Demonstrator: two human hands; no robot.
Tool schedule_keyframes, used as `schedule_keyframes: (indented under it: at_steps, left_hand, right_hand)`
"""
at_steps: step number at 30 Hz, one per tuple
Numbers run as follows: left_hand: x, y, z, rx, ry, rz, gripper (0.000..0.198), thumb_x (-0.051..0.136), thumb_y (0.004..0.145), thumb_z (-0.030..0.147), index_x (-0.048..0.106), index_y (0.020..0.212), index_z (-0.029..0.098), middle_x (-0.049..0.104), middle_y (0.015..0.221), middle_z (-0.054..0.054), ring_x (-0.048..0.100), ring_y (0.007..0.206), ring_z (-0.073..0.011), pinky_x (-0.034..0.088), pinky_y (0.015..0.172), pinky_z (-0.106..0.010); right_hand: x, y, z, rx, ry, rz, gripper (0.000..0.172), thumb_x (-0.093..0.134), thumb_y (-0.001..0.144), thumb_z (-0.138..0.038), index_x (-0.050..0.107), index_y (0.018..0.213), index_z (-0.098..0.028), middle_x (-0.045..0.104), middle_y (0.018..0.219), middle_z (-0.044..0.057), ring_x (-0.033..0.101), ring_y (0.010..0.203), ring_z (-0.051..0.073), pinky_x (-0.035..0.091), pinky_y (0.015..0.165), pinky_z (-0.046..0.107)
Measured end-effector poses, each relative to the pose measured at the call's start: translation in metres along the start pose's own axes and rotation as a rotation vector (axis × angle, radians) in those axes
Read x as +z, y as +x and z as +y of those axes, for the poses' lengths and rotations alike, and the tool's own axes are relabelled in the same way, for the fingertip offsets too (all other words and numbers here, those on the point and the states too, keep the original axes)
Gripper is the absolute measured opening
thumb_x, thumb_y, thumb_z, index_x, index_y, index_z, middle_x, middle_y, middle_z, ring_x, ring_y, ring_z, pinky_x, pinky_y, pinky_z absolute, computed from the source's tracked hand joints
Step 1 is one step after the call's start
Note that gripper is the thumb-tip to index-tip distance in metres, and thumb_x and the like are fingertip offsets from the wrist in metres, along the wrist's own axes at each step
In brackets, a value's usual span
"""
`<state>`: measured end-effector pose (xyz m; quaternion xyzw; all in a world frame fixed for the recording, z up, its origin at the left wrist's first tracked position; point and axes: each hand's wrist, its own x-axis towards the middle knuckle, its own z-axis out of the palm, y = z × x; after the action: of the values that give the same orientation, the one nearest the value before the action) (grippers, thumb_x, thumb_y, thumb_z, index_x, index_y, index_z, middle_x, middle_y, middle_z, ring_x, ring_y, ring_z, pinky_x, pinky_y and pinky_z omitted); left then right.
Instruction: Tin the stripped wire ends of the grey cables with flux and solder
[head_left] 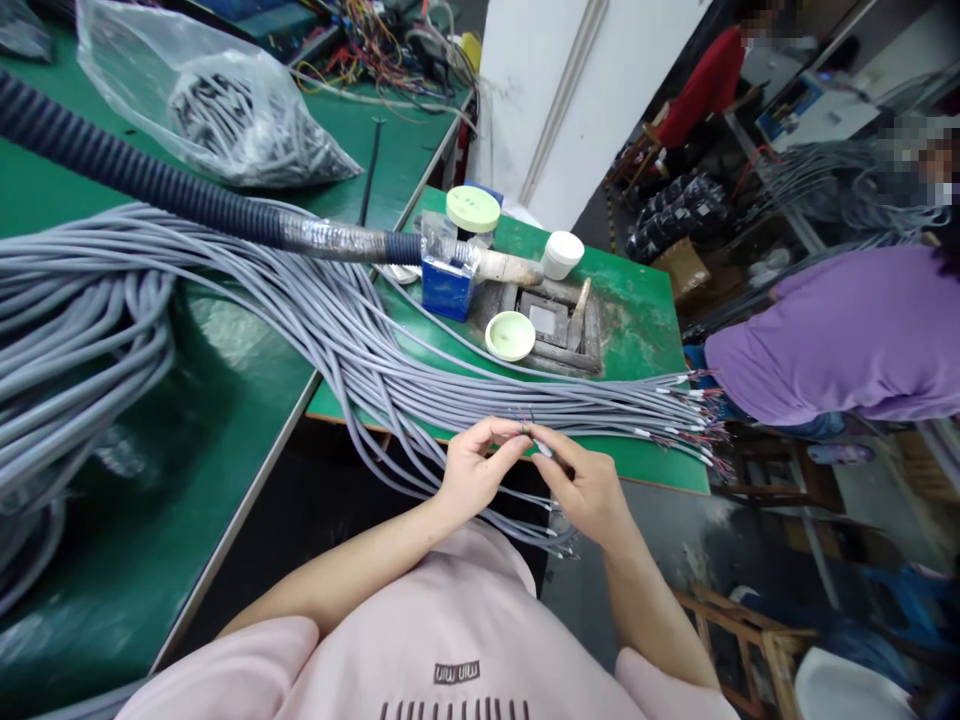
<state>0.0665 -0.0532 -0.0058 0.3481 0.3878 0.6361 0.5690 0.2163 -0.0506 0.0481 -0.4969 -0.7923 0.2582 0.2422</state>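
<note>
— What do we see, from the biggest thing down?

— We see two green tables (225,400), one long at our left and one smaller (637,290) ahead. Over both lies one big bundle of grey cables (360,350); the single cables are too many for us to count. One black corrugated hose (112,160) covers the bundle at the far left. One clear plastic bag (217,100) with dark pieces lies behind it.

— And other people?

— Two: one person in purple (840,340) at the right, one in red (705,85) far behind.

— The small things on the table?

— One blue box (446,288), one metal tray (555,325), and three round items: one green lid (472,208), one white jar (562,254), one pale green cap (510,335).

— What do our hands do?

— Our left hand (472,470) and right hand (585,485) meet in front of the near table edge, above the gap. Both are closed in a pinch on the same cable end (529,432), where thin coloured wires come out. This cable end is between the fingertips, just beside the other loose ends which hang down from the edge.
</note>
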Motion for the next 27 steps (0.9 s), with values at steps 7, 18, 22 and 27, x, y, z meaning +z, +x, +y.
schedule_keyframes:
  at_steps: [7, 18, 22, 27]
  left_hand:
    - [0.000, -0.001, -0.001, 0.068, 0.001, -0.065, 0.031, 0.069, 0.080, 0.028, 0.068, 0.109, 0.017, 0.073, 0.085, -0.006, 0.067, 0.076, -0.0133, 0.056, 0.072, -0.024]
    - [0.000, -0.001, -0.014, -0.006, 0.181, -0.266, 0.050, 0.056, 0.089, 0.035, 0.053, 0.133, 0.013, 0.064, 0.067, 0.000, 0.056, 0.058, -0.0095, 0.046, 0.058, -0.021]
    - [0.001, -0.001, -0.014, 0.004, 0.242, -0.336, 0.055, 0.052, 0.091, 0.034, 0.043, 0.141, 0.011, 0.058, 0.061, 0.003, 0.053, 0.053, -0.0084, 0.045, 0.058, -0.020]
    - [0.002, -0.007, -0.016, 0.010, 0.229, -0.480, 0.055, 0.048, 0.093, 0.033, 0.040, 0.142, 0.012, 0.058, 0.062, 0.002, 0.051, 0.051, -0.0087, 0.042, 0.052, -0.020]
  right_hand:
    - [0.003, 0.001, 0.013, 0.220, 0.508, 0.123, 0.029, 0.057, 0.088, -0.028, 0.067, 0.115, -0.024, 0.047, 0.045, -0.008, 0.041, 0.039, 0.008, 0.039, 0.044, 0.022]
    - [0.012, 0.005, 0.016, 0.332, 1.248, 0.175, 0.023, 0.065, 0.080, -0.026, 0.070, 0.102, -0.023, 0.035, 0.034, -0.013, 0.023, 0.027, 0.004, 0.034, 0.037, 0.019]
    - [0.016, 0.005, 0.013, 0.317, 1.248, 0.133, 0.023, 0.063, 0.082, -0.028, 0.070, 0.103, -0.022, 0.035, 0.034, -0.013, 0.024, 0.027, 0.004, 0.034, 0.037, 0.019]
    - [0.017, 0.006, 0.011, 0.366, 1.012, 0.115, 0.029, 0.063, 0.082, -0.034, 0.067, 0.107, -0.020, 0.038, 0.034, -0.012, 0.027, 0.028, 0.005, 0.033, 0.036, 0.019]
